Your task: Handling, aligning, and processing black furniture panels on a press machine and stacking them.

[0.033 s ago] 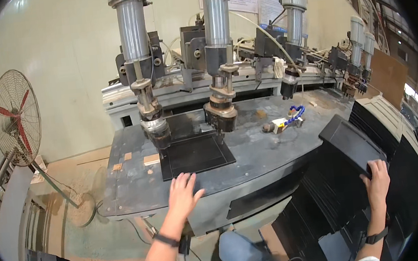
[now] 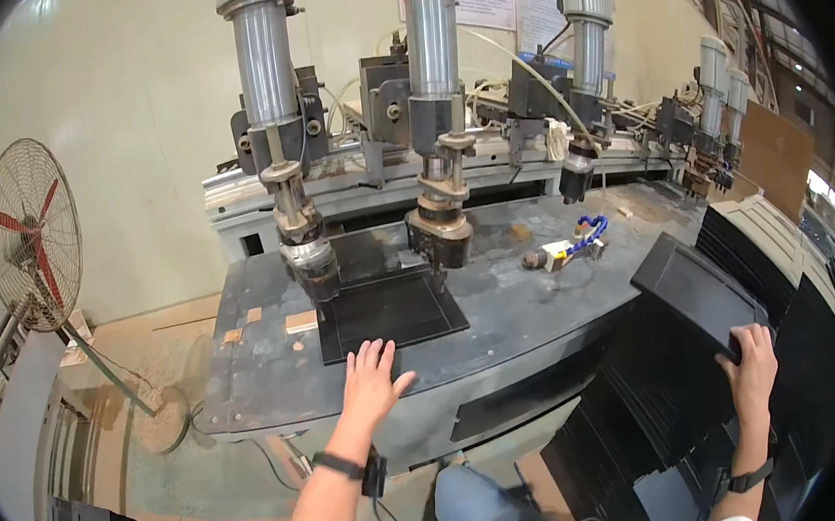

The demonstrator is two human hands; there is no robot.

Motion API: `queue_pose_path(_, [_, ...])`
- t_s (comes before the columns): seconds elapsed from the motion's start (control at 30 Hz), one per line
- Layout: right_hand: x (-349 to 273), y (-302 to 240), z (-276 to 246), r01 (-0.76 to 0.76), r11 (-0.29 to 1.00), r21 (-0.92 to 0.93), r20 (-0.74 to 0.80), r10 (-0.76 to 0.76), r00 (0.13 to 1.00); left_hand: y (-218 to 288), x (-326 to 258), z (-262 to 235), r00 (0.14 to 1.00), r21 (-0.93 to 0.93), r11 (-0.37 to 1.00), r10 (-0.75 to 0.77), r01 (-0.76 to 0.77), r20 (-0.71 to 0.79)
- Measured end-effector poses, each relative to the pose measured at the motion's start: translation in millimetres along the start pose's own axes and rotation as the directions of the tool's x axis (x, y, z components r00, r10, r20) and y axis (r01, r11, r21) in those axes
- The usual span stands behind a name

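A flat black panel [image 2: 388, 316] lies on the grey machine table [image 2: 512, 302], beneath two vertical drill-like spindles whose heads [image 2: 312, 269] come down at its far part. My left hand [image 2: 370, 391] is open, fingers spread, with its fingertips at the panel's near edge; whether they press on it I cannot tell. Off to the right, my right hand [image 2: 753, 369] grips a second black panel [image 2: 699, 286] by its near corner, thumb on one side and fingers on the other. That panel has a raised rim and is tilted beside the table's right front edge.
Stacked black panels [image 2: 774, 251] stand at the right, with more leaning below [image 2: 646, 389]. Wood scraps [image 2: 300, 322] lie left of the panel on the table. A fitting with a blue coiled hose [image 2: 591, 232] sits to its right. A caged fan [image 2: 31, 235] stands far left.
My left hand has shifted slightly right along the near edge of the panel on the table. The held panel and my right hand appear slightly farther left.
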State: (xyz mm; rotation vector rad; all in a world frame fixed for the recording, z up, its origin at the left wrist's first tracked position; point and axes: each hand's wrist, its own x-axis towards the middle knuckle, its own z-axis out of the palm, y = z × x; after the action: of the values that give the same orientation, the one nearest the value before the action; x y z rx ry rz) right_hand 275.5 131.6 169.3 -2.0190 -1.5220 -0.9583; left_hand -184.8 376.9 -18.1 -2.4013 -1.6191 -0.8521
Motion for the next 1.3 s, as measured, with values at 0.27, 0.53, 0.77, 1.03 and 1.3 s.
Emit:
queue_pose_path(0.27, [7,15,6,0.035,0.992,-0.120,-0.124,-0.050,0.991,2,38,31,0.971,0.070,0.988,-0.149,0.138,0.188])
queue_pose_path(0.53, [81,-136,24,0.571,0.669,0.475,-0.305,-0.484,0.820,5,17,14,0.968,0.118,0.976,-0.200,0.183,0.154])
queue_pose_path(0.77, [54,-270,180,0.672,0.455,0.584,-0.247,-0.688,0.682,37,-107,-41,0.982,0.116,0.990,0.098,-0.080,-0.163])
queue_pose_path(1.03, [54,-337,282,0.569,0.455,0.685,-0.050,-0.750,0.660,34,-332,-161,0.967,0.398,0.882,-0.206,0.251,-0.152])
queue_pose_path(1.3, [61,-348,288,0.510,0.480,0.714,-0.046,-0.695,0.718,-16,-434,-198,0.678,0.611,0.381,-0.632,0.694,-0.375])
